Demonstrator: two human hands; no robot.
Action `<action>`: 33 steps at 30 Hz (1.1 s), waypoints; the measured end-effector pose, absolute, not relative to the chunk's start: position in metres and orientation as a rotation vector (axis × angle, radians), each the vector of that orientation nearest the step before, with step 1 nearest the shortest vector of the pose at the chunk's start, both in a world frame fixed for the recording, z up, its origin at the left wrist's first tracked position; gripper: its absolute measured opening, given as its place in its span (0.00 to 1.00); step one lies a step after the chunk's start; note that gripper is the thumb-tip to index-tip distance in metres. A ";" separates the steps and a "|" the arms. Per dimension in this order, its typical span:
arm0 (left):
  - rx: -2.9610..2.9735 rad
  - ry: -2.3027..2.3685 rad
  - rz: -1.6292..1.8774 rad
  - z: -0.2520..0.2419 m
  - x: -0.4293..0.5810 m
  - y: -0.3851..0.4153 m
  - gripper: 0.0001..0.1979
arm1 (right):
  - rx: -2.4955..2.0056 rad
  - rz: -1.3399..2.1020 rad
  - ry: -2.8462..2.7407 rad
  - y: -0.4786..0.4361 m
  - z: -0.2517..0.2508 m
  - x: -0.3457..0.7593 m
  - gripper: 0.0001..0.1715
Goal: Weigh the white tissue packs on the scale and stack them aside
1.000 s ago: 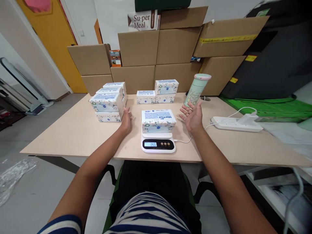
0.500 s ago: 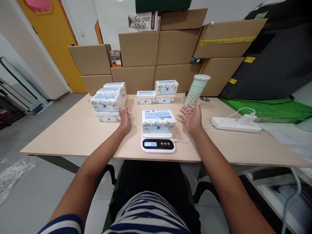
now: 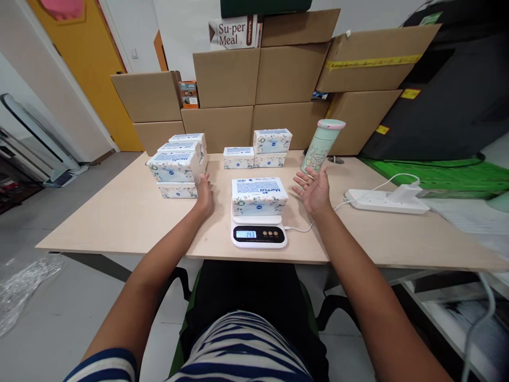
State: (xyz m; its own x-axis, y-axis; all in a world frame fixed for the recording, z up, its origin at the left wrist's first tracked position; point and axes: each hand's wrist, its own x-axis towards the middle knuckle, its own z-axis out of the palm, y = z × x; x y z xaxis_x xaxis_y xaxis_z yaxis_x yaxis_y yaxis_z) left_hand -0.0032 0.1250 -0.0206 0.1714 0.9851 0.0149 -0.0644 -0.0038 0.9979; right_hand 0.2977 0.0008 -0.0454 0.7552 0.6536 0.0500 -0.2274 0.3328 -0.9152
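White, floral-printed Manhua pack (image 3: 260, 197) sat on the scale (image 3: 259, 237), between the person's hands and apart from both. Left hand (image 3: 204, 196): unclenched, grasping nothing, just beside the right side of the left stack of packs (image 3: 175, 167); contact could not be told. Right hand (image 3: 314, 191): palm turned up, fingers spread, released, to the right of the weighed pack. Its fingertips overlapped the base of the green bottle (image 3: 321, 147) in view; touch unclear. Farther back on the table (image 3: 119, 223), three more packs (image 3: 260, 154), two of them stacked.
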 end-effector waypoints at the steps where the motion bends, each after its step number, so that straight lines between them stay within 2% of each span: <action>1: 1.240 1.028 1.117 -0.021 -0.003 0.125 0.36 | -1.089 0.599 -0.460 0.001 -0.045 0.298 0.41; 21: 1.230 1.002 1.154 -0.019 -0.004 0.123 0.38 | -1.096 0.613 -0.448 -0.004 -0.040 0.293 0.37; 26: 1.258 0.895 1.092 -0.022 0.010 0.086 0.41 | -1.113 0.603 -0.547 -0.003 -0.039 0.262 0.46; 30: 1.363 0.588 1.023 -0.023 0.020 0.052 0.40 | -1.071 0.634 -0.960 -0.010 -0.030 0.216 0.61; 33: 1.464 0.453 1.128 -0.005 0.012 0.041 0.41 | -1.070 0.554 -1.234 -0.022 -0.008 0.199 0.66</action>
